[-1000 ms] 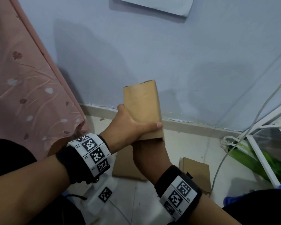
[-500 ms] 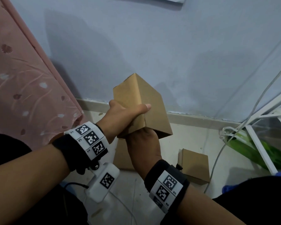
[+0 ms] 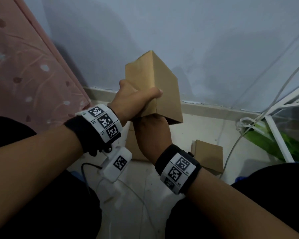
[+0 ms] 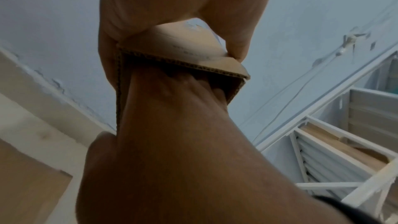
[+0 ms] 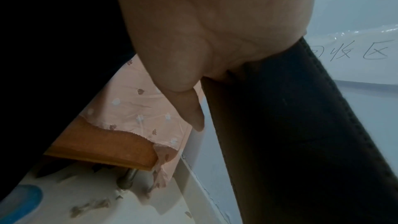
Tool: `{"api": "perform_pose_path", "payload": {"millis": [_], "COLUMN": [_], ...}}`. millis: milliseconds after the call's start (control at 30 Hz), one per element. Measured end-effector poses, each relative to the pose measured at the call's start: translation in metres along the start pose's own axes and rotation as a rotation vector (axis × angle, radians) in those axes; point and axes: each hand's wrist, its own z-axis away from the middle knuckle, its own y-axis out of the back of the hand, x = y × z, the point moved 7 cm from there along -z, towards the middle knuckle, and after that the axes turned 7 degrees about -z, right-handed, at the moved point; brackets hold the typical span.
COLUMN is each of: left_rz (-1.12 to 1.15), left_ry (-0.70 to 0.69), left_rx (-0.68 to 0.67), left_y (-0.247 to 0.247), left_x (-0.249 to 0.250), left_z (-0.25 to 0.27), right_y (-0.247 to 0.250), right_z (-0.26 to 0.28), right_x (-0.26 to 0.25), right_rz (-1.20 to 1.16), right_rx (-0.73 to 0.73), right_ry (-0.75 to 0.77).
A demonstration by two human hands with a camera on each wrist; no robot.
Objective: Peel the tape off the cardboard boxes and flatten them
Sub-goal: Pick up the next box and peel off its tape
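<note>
I hold a brown cardboard box [image 3: 164, 90] up in front of the wall, tilted, with one corner edge facing me. My left hand [image 3: 136, 99] grips its lower part from outside, thumb across the near face. From below, my right hand [image 3: 150, 133] reaches into the open bottom. In the left wrist view the box [image 4: 183, 52] shows its corrugated rim, and the right hand [image 4: 172, 125] passes inside it. In the right wrist view the thumb [image 5: 191, 108] lies outside the dark box wall [image 5: 290, 125]. The right fingers are hidden inside. No tape shows.
Flat cardboard [image 3: 135, 149] lies on the floor under my hands, and a small closed box [image 3: 208, 156] sits to its right. At the right stand a white rack [image 3: 277, 138], cables [image 3: 231, 149] and something green [image 3: 297, 149]. A pink curtain [image 3: 24, 75] hangs at the left.
The box has turned from showing one flat narrow face to showing a corner and two faces, and it looks wider. Both hands kept hold of it.
</note>
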Motion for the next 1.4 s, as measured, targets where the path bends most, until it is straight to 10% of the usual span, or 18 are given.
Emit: {"api": "perform_pose_path", "payload": {"millis": [233, 433, 567, 900, 1400], "left_rz": [-0.935, -1.073, -1.071, -1.253, -1.156], "left_ry": [-0.552, -0.441, -0.522, -0.635, -0.854], "left_rx": [0.153, 0.002, -0.100, 0.049, 0.246], "left_y": [0.013, 0.012, -0.003, 0.006, 0.025], "left_x": [0.038, 0.012, 0.008, 0.001, 0.068], "left_z": [-0.001, -0.011, -0.004, 0.006, 0.026], "right_y": [0.001, 0.059, 0.019, -0.006, 0.079], "right_z": [-0.004, -0.021, -0.018, -0.011, -0.021], "right_x": [0.011, 0.125, 0.103, 0.072, 0.079], "right_rz": [-0.250, -0.375, -0.859, -1.110, -0.807], "right_rx": [-0.583, 0.128, -0.118, -0.049, 0.221], "right_ry": [0.033, -0.464, -0.477, -0.461, -0.308]}}
